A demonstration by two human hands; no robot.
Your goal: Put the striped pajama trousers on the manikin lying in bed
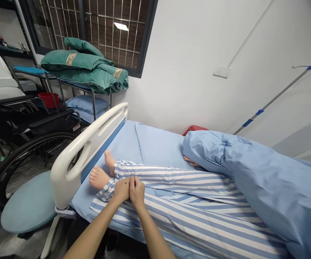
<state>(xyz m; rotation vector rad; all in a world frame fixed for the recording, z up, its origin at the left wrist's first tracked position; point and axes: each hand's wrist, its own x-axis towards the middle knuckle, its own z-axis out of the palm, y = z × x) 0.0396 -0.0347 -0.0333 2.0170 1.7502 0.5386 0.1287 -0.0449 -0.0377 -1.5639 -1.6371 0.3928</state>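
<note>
While I watch from afar through the head view, the striped trousers (171,175) lie directly beneath the fingers, running from the ankles off to their right. Both forearms reach up from the bottom edge and slant inward, so the left hand (122,190) and the right hand (137,192) meet side by side, touching, backs up and wrists close. I see the right fingers curled in, pressed together; the left fingers are mostly hidden from me. Both hands rest against the striped cloth near the lower legs, but I cannot tell whether either one pinches it.

Just left of the fingers I have the near foot (98,178), bare, its cuff bunched at the ankle, with the far foot (109,160) slightly beyond. Farther left stands the white footboard (62,172), then a wheelchair (46,120). Ahead of the fingers stretches the pale blue sheet (158,145); well to their right a rumpled blue quilt (266,180) covers the upper legs.
</note>
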